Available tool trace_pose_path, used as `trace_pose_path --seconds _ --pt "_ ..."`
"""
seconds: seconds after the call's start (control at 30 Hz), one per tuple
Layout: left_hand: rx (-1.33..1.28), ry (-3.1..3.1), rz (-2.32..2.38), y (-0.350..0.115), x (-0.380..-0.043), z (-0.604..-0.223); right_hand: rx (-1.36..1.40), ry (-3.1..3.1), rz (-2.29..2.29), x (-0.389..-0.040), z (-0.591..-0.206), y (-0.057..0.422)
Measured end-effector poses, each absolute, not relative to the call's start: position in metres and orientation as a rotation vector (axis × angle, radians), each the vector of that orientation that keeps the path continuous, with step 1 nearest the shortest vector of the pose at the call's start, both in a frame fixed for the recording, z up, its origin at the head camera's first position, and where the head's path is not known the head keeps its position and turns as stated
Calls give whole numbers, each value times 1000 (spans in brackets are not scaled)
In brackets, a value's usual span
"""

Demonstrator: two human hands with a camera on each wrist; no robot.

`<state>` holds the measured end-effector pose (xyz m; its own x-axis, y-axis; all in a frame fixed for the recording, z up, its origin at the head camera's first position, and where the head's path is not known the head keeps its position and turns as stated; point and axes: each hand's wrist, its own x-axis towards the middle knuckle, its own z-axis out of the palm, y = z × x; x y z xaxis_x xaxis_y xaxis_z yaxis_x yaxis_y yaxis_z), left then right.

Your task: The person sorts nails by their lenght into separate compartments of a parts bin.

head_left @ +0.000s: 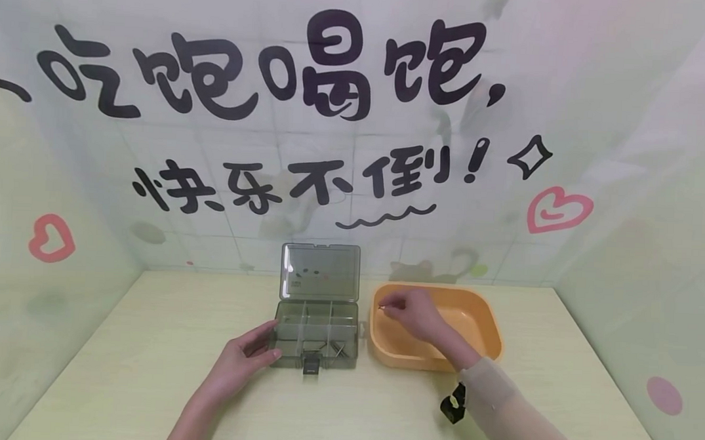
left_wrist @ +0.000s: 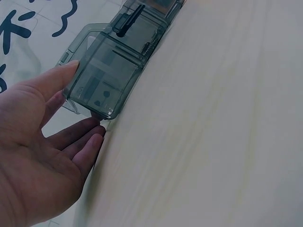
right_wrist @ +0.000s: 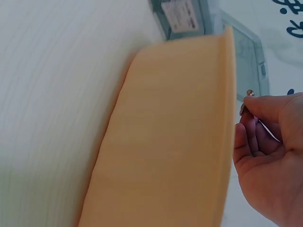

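Note:
A grey see-through compartment box (head_left: 316,337) stands on the table, its lid (head_left: 321,272) raised at the back. At its left end my left hand (head_left: 242,361) holds it, with the thumb at the front corner and the fingers along the side. Thin metal pieces (head_left: 338,349) lie in the front middle and front right compartments. Over the left part of an orange tray (head_left: 464,366), my right hand (head_left: 412,312) pinches a small shiny metal piece (right_wrist: 250,93) between thumb and fingertip. Most of that piece is hidden by the fingers.
Close to the box's right side stands the tray, its raised rim running all round. A dark latch (head_left: 311,364) sticks out at the box's front. Behind rises a printed wall (head_left: 257,242), and side panels (head_left: 638,311) flank the pale table (head_left: 356,417). A black device hangs below the right wrist.

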<state>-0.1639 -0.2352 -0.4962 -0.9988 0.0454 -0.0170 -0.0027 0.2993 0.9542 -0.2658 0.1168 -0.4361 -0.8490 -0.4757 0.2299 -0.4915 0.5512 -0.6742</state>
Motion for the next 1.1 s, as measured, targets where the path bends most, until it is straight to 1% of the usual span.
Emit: trace_pose_path --seconds 0.47,0.63,0.87,1.1 --pt "49 2487 1834 -235 -164 -496 1006 -2753 1249 -256 -429 77" --pt "47 2494 1821 -236 -163 -495 1005 -2803 1329 -251 -428 59" --pt "58 2479 1847 -237 -164 -496 1040 -2852 1323 -242 -428 32" --pt "63 2472 1852 -237 -164 -496 1096 -2827 1337 -233 -431 14"
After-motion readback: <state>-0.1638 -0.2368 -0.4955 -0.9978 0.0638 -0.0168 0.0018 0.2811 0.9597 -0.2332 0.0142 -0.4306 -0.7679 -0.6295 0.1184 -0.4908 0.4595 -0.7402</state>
